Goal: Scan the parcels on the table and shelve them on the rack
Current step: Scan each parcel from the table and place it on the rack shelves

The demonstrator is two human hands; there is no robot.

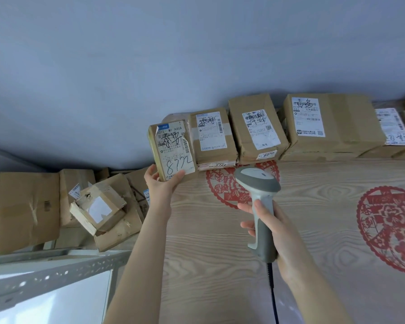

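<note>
Nearest: right grip (274, 230) curled round scanner (257, 181) handle. Beyond, left grip (161, 183) pinches labelled parcel (173, 150) by its lower edge, at counter's (313, 206) far left. Scanning step; next likely needs label squared to scanner, then rack (45, 277).

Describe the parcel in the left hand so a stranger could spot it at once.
Start at the wood-grain table and follow the row of brown parcels along its far edge to the left end. There the left hand holds a small parcel tilted up. Alone among them, its torn white label bears large handwritten digits.
</note>
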